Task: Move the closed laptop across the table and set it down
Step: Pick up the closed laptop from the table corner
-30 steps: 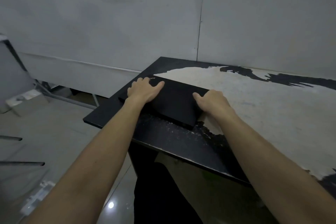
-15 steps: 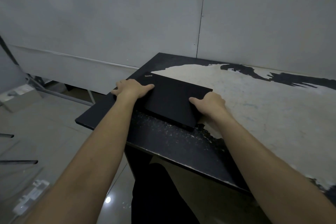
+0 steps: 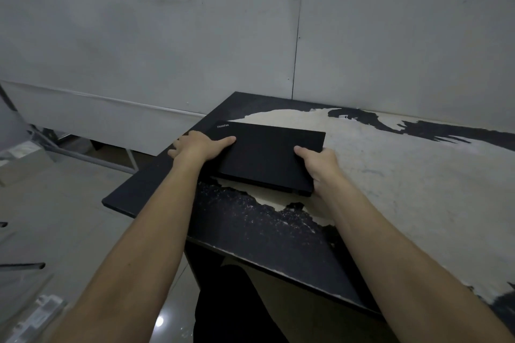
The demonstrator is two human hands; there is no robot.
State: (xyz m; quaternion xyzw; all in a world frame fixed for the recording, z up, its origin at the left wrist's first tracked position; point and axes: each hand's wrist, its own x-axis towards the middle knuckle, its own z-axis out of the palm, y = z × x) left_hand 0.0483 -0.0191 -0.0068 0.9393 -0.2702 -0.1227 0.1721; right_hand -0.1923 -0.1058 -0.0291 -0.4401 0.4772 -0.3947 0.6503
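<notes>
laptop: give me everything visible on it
The laptop is a matte black slab, lid shut, small pale logo at its far-left corner. It sits level at the table's left end, over peeled pale surface. The left hand grips its left edge, the right hand its right edge, thumbs on the lid.

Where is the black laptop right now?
In the head view the laptop sits near the table's left end, gripped between the left hand and right hand.

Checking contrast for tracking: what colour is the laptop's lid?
Matte black, with small pale lettering at one corner of the laptop; head view.
</notes>
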